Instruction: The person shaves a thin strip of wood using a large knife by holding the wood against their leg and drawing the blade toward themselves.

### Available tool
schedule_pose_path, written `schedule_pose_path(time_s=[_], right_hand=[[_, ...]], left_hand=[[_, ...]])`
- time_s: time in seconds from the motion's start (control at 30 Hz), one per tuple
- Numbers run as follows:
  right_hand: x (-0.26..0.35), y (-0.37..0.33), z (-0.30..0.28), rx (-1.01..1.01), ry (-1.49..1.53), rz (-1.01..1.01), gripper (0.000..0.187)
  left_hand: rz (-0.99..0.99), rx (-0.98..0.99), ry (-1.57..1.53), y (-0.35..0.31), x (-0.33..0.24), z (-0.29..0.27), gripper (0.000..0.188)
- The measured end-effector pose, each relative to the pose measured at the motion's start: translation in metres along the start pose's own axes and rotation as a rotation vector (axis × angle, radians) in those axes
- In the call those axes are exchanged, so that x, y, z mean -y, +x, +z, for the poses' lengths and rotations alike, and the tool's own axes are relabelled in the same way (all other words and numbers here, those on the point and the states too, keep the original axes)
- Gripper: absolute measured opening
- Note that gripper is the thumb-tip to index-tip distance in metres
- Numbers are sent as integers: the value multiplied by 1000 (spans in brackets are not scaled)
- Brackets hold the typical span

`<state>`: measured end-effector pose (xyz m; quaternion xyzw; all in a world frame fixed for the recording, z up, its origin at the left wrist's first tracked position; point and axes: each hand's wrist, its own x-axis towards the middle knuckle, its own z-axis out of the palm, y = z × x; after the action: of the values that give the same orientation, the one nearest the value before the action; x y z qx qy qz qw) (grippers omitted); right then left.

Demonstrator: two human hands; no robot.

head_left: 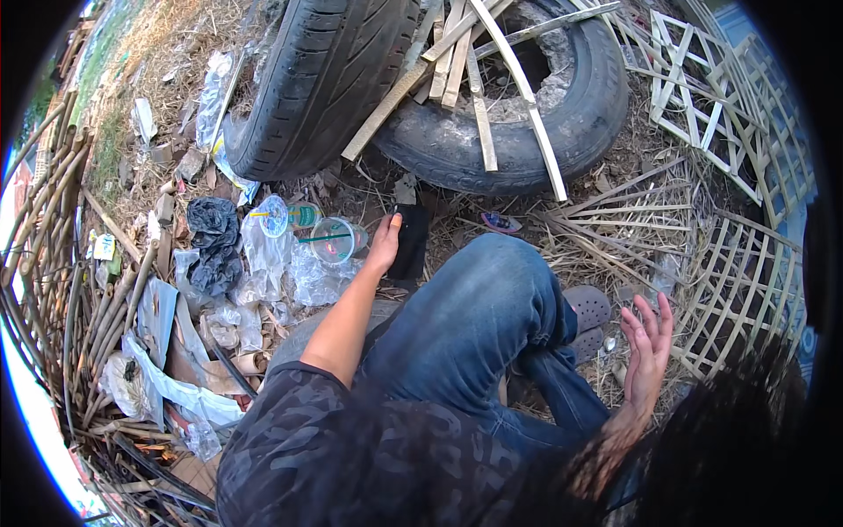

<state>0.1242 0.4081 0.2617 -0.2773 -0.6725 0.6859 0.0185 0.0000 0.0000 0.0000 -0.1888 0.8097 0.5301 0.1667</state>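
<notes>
My left hand (385, 243) is closed at the edge of a flat black, roughly rectangular thing (411, 244), with the thumb on top. What kind of thing it is, I cannot make out. Just left of that hand lies a clear plastic cup (332, 241) with a green straw. Another clear cup (304, 216) and a lid with a yellow straw (270, 216) are beside it. My right hand (647, 351) is raised to the right of my bent knee, palm turned inward, fingers apart and slightly curled, holding nothing.
A tyre (307, 97) stands upright ahead; another (527, 158) lies flat with wooden strips (457, 53) across it. Woven bamboo lattices (746, 290) are at right. Bundled sticks (53, 255), a black plastic bag (213, 246) and clear plastic (316, 277) litter the left.
</notes>
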Motion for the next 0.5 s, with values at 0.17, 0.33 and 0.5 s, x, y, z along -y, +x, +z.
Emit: schedule_pose_path(time_s=[0.17,0.33,0.5], right_hand=[[-1,-12,-9,-28,9,28,67],[-15,-18,-24,-58,-21,74,66],[-31,-16,-40,-77,-106,135,66]], left_hand=[[-18,108,198,3,4,21,67],[14,100,323,0,-1,32,64],[149,222,425,-2,29,24,75]])
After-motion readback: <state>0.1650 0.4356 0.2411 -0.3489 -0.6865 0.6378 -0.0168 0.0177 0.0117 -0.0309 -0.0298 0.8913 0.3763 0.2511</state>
